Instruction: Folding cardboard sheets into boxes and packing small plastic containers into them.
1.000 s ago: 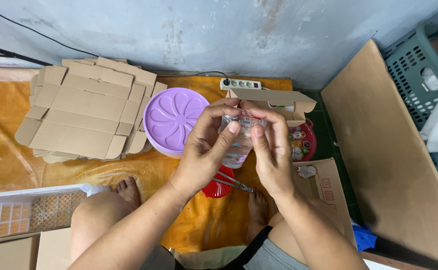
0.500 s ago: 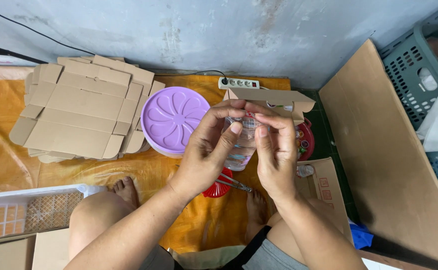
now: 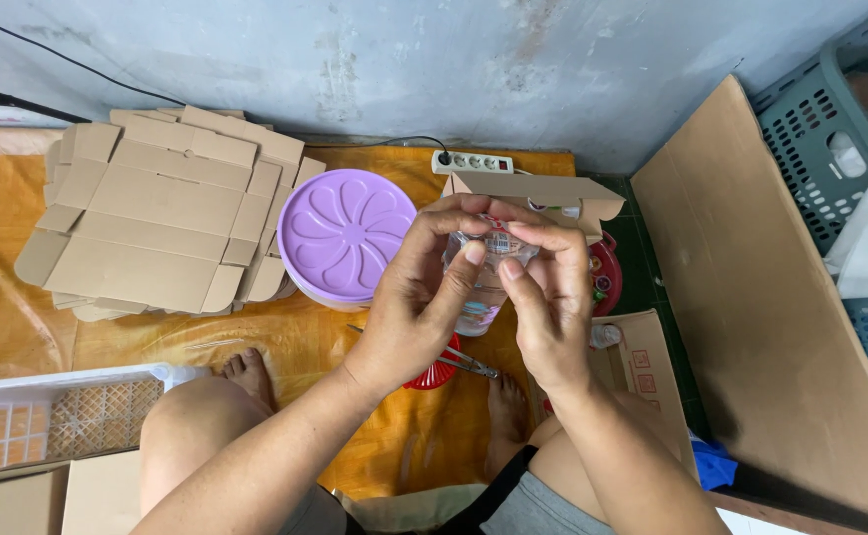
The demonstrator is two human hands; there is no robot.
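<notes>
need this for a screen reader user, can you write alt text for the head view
Seen from above, a seated person's left hand and right hand together hold a small clear jar over an orange mat. Beyond the hands lie a purple lid, a stack of flat boxes and a power strip.

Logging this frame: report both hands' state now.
Left hand: closed on the clear plastic container.
Right hand: closed on the same container.

surface: orange floor mat (image 3: 206, 347) | on it: flattened cardboard boxes (image 3: 157, 213), purple lidded tub (image 3: 343, 233), white power strip (image 3: 472, 161)
</notes>
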